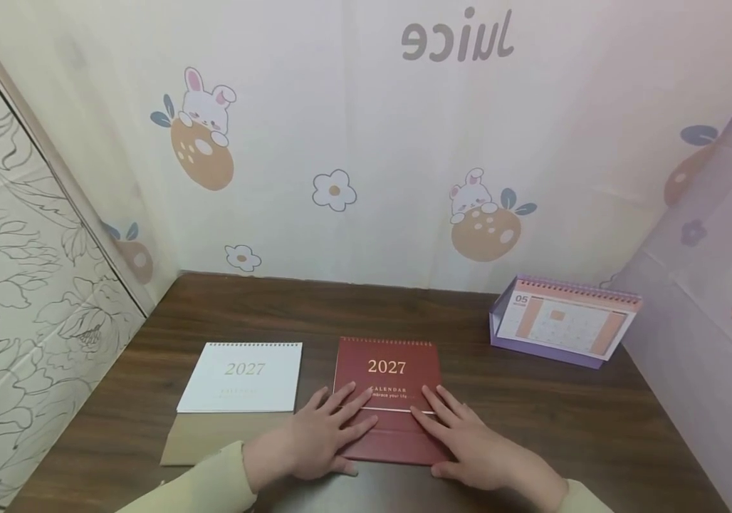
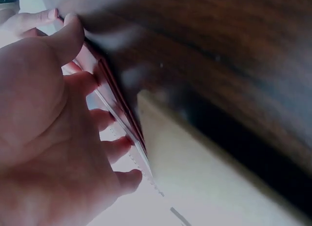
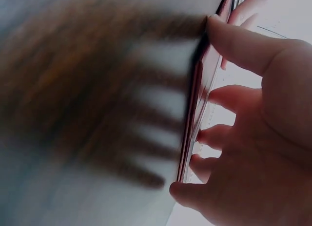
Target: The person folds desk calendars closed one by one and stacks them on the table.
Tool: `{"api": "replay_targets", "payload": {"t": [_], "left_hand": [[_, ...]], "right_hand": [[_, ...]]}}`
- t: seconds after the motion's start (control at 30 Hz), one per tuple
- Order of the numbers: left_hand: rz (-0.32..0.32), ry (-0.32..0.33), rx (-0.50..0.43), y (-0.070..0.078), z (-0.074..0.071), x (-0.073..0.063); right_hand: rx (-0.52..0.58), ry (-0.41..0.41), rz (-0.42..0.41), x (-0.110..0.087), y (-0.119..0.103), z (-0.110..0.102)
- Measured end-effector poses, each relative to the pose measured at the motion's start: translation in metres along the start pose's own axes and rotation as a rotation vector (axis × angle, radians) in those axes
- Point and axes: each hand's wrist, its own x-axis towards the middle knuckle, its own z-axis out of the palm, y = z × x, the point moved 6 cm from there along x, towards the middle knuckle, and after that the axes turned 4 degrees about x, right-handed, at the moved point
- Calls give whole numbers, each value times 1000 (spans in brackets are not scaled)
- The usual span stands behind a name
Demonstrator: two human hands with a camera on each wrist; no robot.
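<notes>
A dark red 2027 desk calendar (image 1: 387, 355) with a spiral along its top lies in the middle of the table, low and nearly flat. My left hand (image 1: 316, 436) rests on its left side with the fingers spread and straight, thumb by the near left corner. On its right side my right hand (image 1: 471, 447) rests the same way, thumb near the other corner. Both wrist views show the fingertips touching the calendar's surface and edges. Left of it lies a white 2027 desk calendar (image 1: 241, 381) with a tan base (image 1: 212, 434), close to my left forearm.
At the back right a purple desk calendar (image 1: 567, 320) stands upright as a tent, its page showing 05. The dark wooden table (image 1: 366, 299) ends at a curtain (image 1: 379, 142) printed with rabbits. A flowered panel (image 1: 26, 285) borders the left side.
</notes>
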Motion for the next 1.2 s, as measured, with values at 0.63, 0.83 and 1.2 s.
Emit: {"api": "replay_targets", "payload": {"t": [0.63,0.83,1.2], "left_hand": [[-22,-20,-4,0,-8,-1],[-18,23,-15,-2,-15,0],[-179,287,-104,-35,-31,3]], "right_hand": [[-70,30,23,5,-2,-2],[-92,31,20,5,0,-4],[-123,313,27,4,12,-27]]}}
